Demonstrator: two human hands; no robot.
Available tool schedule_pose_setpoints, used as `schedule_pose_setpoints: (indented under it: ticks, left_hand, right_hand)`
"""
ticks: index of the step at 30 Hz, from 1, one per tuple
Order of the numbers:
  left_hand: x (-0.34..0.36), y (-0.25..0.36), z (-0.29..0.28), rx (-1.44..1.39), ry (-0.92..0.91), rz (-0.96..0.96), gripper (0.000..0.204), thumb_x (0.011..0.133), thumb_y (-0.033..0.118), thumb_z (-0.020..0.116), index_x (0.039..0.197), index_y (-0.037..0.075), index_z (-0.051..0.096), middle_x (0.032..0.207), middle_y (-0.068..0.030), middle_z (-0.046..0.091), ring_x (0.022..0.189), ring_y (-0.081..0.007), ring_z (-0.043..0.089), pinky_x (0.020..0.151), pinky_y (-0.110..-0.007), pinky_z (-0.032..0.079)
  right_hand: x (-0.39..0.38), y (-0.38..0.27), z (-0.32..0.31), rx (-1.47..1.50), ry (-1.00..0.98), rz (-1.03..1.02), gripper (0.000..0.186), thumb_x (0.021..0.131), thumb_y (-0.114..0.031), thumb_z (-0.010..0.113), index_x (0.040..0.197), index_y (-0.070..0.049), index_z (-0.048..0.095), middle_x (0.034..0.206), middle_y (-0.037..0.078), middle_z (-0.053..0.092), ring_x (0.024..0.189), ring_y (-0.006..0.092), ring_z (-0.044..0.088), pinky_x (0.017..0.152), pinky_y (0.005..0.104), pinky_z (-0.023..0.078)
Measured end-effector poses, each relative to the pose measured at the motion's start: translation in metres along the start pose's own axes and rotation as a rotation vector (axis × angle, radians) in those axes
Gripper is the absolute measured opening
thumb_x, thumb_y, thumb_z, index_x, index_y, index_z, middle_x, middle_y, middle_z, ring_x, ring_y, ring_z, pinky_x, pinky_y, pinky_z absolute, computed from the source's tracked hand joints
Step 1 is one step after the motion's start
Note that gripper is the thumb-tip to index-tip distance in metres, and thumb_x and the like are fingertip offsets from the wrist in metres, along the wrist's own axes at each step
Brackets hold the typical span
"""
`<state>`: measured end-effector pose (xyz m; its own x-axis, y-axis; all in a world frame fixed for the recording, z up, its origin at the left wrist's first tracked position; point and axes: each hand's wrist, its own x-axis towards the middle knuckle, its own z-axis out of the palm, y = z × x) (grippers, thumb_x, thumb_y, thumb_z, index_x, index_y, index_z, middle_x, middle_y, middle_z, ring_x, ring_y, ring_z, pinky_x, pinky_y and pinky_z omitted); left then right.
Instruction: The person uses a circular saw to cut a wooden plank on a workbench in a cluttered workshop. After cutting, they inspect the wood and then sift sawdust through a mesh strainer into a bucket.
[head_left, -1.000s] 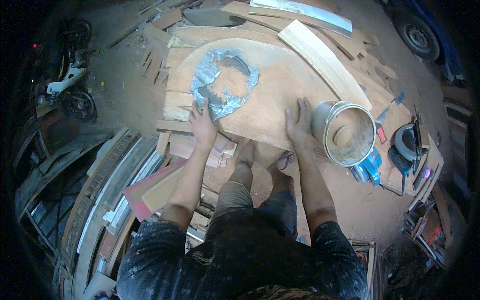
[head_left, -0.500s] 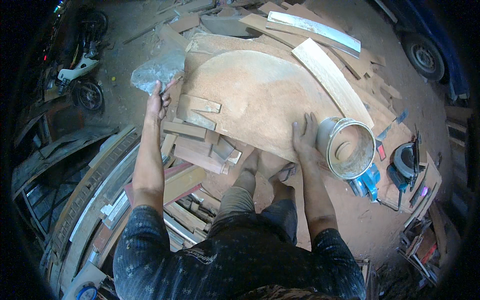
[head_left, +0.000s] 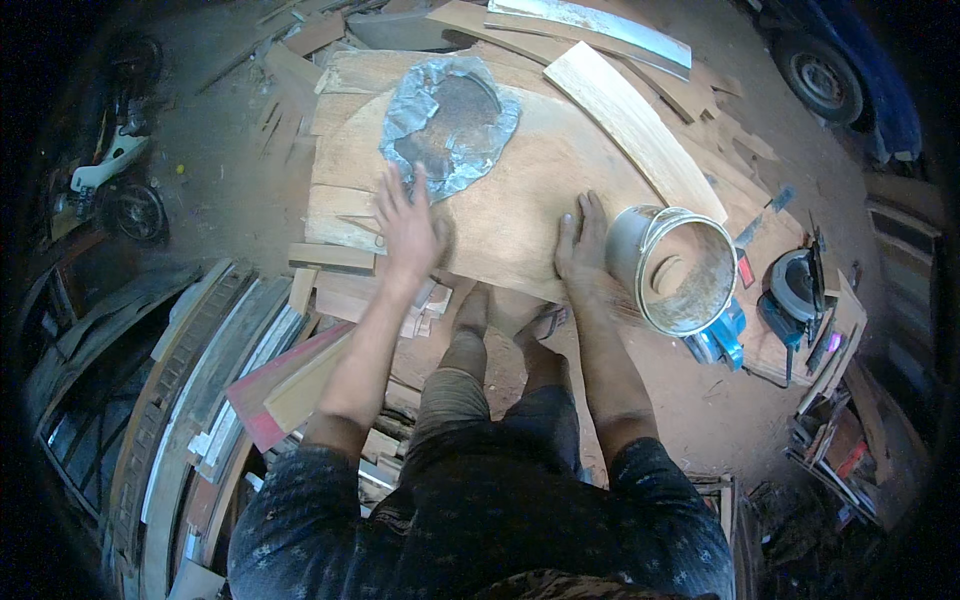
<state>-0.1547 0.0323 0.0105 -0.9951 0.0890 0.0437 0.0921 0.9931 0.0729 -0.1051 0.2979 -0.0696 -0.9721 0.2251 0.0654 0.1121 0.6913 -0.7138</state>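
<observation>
A crumpled, pale bluish plastic sheet or bag [head_left: 398, 105] with a dark, roughly round middle lies on the dusty wooden board [head_left: 560, 130]. I cannot make out what the dark middle is. My left hand [head_left: 405, 222] is just below the plastic's near edge, fingers spread and a little blurred, holding nothing; whether the fingertips touch the plastic is unclear. Flat on the board's near right edge rests my right hand [head_left: 582, 240], fingers stretched out. Right beside it stands a whitish bucket [head_left: 625, 240], tilted in view, with dust and a small round piece inside.
A long pale plank [head_left: 635, 130] lies across the board's right side. Farther right are a blue power tool [head_left: 722, 340] and a circular saw [head_left: 795, 290]. Stacked wood strips [head_left: 200, 380] fill the lower left. A motorcycle [head_left: 115, 165] and a vehicle wheel [head_left: 818, 80] stand behind.
My left hand has moved right and let go of the plastic, which now lies spread on the board. My right hand stays on the board's edge. The whole view has shifted slightly.
</observation>
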Motion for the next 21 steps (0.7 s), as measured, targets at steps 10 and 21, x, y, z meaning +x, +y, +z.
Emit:
schedule_pose_setpoints:
  ticks: [10, 21]
  left_hand:
    - [-0.009, 0.110, 0.101, -1.134, 0.030, -0.064, 0.051, 0.102, 0.028, 0.043, 0.139, -0.007, 0.044, 0.140, -0.0277, 0.048, 0.131, -0.0413, 0.045, 0.113, -0.046, 0.031]
    - [0.021, 0.119, 0.083, -1.488, 0.197, -0.427, 0.041, 0.105, 0.027, 0.043, 0.121, -0.007, 0.060, 0.123, -0.0213, 0.062, 0.116, -0.0291, 0.058, 0.102, -0.037, 0.043]
  right_hand:
    - [0.016, -0.014, 0.031, 0.443, 0.087, 0.262, 0.035, 0.102, -0.019, 0.045, 0.120, 0.005, 0.063, 0.122, 0.019, 0.064, 0.119, 0.0292, 0.057, 0.105, 0.0380, 0.040]
    - [0.053, -0.060, 0.061, 1.162, 0.046, 0.628, 0.041, 0.101, -0.029, 0.046, 0.121, 0.003, 0.063, 0.112, 0.012, 0.066, 0.110, 0.0208, 0.059, 0.098, 0.0358, 0.044]
